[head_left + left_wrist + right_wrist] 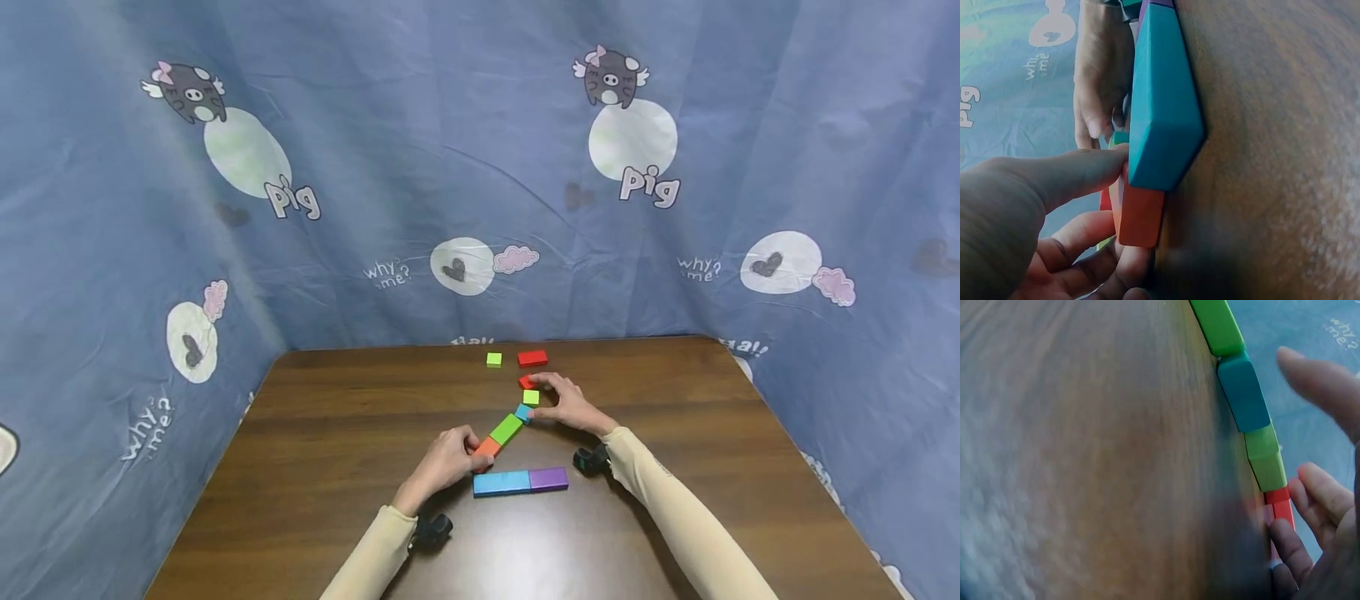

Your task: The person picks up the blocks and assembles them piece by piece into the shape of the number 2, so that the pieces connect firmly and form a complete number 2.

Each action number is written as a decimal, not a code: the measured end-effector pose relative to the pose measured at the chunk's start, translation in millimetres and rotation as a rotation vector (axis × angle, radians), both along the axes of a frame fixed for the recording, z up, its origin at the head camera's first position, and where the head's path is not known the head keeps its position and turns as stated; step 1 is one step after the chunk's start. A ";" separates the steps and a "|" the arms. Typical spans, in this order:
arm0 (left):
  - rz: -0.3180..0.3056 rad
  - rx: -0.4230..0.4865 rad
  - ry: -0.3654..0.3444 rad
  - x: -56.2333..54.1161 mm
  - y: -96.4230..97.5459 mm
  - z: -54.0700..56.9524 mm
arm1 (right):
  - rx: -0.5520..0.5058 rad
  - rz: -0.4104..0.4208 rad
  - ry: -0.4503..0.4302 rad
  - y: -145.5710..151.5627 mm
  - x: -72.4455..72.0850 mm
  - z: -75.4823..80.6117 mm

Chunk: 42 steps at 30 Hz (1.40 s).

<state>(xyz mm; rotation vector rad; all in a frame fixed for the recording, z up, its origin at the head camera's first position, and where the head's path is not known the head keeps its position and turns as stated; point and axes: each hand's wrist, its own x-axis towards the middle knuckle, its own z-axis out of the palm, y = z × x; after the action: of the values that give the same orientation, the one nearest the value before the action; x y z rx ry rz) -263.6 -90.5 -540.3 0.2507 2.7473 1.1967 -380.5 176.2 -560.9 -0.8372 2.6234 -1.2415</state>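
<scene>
My left hand (448, 458) pinches an orange block (487, 448), thumb on its near side and fingers on the far side. The orange block lies end to end with a longer green block (506, 429) in a slanting row. Beyond that come a small blue block (523, 412), a small yellow-green block (531, 397) and a small red block (527, 382). My right hand (570, 406) is spread beside these small ones, its fingertips at the red block. In the right wrist view its thumb (1316, 381) stands apart from the blue block (1244, 392).
Nearer me, a long light-blue block (502, 483) and a purple block (548, 479) lie end to end. Toward the back are another yellow-green block (494, 360) and a larger red block (532, 358). A printed blue curtain (480, 167) hangs behind the wooden table (337, 408).
</scene>
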 end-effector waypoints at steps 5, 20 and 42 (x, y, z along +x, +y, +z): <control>-0.021 -0.008 0.017 -0.8 4.3 0.0 | -0.005 -0.027 0.021 2.4 1.9 -2.6; -0.223 -0.157 -0.180 -55.5 -6.6 40.5 | 0.014 -0.053 0.031 -6.5 0.0 -7.3; -0.113 -0.269 0.102 -188.0 69.5 21.4 | 0.029 -0.057 0.027 -3.6 -2.3 -6.8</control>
<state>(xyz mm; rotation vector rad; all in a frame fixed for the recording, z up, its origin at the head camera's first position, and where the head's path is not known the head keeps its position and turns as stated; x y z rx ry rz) -451.6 -21.0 -518.9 0.4398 2.8947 0.7972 -382.8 172.7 -567.8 -0.7848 2.6977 -1.2115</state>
